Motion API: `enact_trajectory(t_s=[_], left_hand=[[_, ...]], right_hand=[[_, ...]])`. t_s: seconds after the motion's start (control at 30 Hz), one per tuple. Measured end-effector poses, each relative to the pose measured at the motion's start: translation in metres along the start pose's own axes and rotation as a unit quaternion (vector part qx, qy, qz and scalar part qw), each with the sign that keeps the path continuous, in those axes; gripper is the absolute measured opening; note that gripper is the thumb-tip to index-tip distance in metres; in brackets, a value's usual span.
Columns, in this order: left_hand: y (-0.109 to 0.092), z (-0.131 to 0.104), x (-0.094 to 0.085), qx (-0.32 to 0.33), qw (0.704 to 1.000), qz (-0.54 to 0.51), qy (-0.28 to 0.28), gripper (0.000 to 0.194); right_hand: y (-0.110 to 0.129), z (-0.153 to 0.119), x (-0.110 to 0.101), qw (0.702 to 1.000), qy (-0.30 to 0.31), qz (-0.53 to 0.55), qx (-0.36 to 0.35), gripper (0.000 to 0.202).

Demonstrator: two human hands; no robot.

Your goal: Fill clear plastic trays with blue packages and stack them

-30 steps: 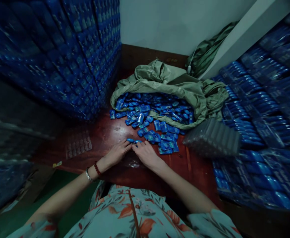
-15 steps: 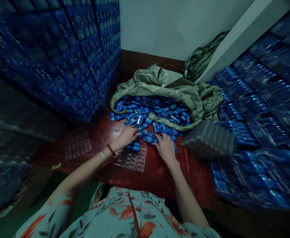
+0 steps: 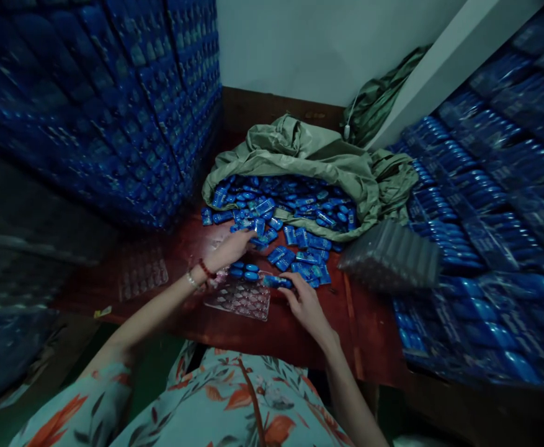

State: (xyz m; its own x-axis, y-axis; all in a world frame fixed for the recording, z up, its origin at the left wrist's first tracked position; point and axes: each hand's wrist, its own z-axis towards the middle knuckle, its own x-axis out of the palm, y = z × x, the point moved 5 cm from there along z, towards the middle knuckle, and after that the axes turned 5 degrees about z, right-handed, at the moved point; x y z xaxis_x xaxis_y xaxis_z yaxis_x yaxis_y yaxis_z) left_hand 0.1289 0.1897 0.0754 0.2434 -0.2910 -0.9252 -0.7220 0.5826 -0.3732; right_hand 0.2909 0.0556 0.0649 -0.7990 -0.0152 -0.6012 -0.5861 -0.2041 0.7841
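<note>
In the head view, my right hand point(image 3: 307, 305) pinches a small blue packet point(image 3: 278, 282) between thumb and fingers, over the right edge of a clear plastic tray point(image 3: 248, 303) with rows of moulded pockets. Several blue packets point(image 3: 251, 272) sit in the tray's far row. Beyond it, my left hand point(image 3: 232, 248) has its fingers closed at a blue packet point(image 3: 259, 226) on the front of the loose pile; its fingertips are partly hidden. More loose packets point(image 3: 305, 257) lie on the red tabletop point(image 3: 309, 338) between the tray and an open green sack point(image 3: 318, 152) full of them.
A stack of empty-looking clear trays point(image 3: 390, 257) stands on the right. Another clear tray point(image 3: 142, 273) lies at the left. Tall stacks of packed blue trays rise on the left point(image 3: 160, 124) and right point(image 3: 481, 205). A pale wall point(image 3: 285, 49) closes off the back.
My right hand has drawn back from the pile towards the tray, bringing a blue packet with it. The left hand has shifted slightly left and away from me, still at the pile.
</note>
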Motion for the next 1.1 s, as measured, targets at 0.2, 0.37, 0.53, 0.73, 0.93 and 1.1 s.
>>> enact_trajectory(t_s=[0.2, 0.37, 0.53, 0.73, 0.93, 1.1], left_hand=[[0.024, -0.1, -0.037, -0.04, 0.954, -0.171, -0.245, 0.024], [0.028, -0.164, -0.007, -0.166, 0.917, -0.23, -0.28, 0.022], [-0.003, -0.164, 0.02, -0.1, 0.933, -0.191, -0.287, 0.018], [-0.015, -0.14, 0.045, -0.024, 0.966, -0.075, -0.247, 0.037], [-0.017, -0.129, 0.045, 0.038, 0.985, -0.016, -0.167, 0.034], [-0.021, -0.109, 0.04, 0.077, 0.992, 0.056, -0.083, 0.024]], right_hand=[[0.018, -0.001, 0.035, 0.999, 0.011, 0.016, -0.03, 0.029], [0.023, 0.009, 0.051, 0.983, 0.074, -0.124, -0.114, 0.03], [0.034, 0.022, 0.054, 0.946, 0.157, -0.248, -0.137, 0.032], [0.044, 0.031, 0.061, 0.913, 0.188, -0.315, -0.178, 0.029], [0.031, 0.024, 0.064, 0.926, 0.115, -0.299, -0.202, 0.037], [0.024, 0.023, 0.071, 0.932, 0.063, -0.289, -0.21, 0.04]])
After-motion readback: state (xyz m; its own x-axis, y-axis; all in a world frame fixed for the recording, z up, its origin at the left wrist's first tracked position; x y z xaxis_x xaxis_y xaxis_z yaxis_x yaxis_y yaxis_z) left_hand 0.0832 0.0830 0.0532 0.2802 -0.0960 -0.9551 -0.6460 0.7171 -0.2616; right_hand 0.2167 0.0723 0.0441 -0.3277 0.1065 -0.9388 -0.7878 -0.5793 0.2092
